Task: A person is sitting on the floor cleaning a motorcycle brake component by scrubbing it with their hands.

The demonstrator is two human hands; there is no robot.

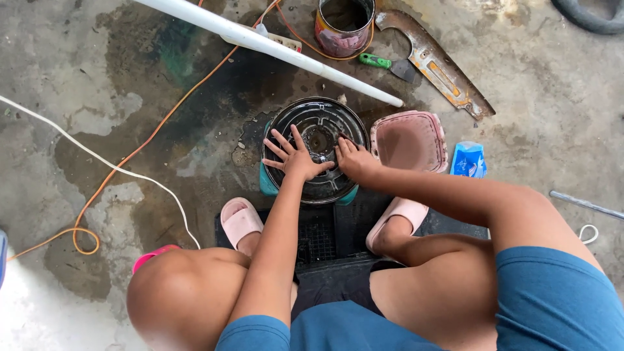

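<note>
Knees and blue shorts (559, 292) fill the lower frame. At centre, a greasy round pan (318, 148) is pressed flat by the left hand (296, 156), fingers spread, and the right hand (354, 159), gripping nothing. Grime remains; cleaning seems unfinished.

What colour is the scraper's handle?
Green, on the scraper beside the paint can; head view.

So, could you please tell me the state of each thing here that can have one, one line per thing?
Left hand: open, fingers spread, flat on the round black pan.
Right hand: fingers bent, pressing on the pan; holds nothing visible.
Round black pan: dirty, resting on a teal base.
Pink tub: upright, soiled inside.
Tin can: upright, open, no lid.
Scraper: lying flat, unused.
Blue pouch: lying on the floor.
White pipe: lying slantwise.
</note>
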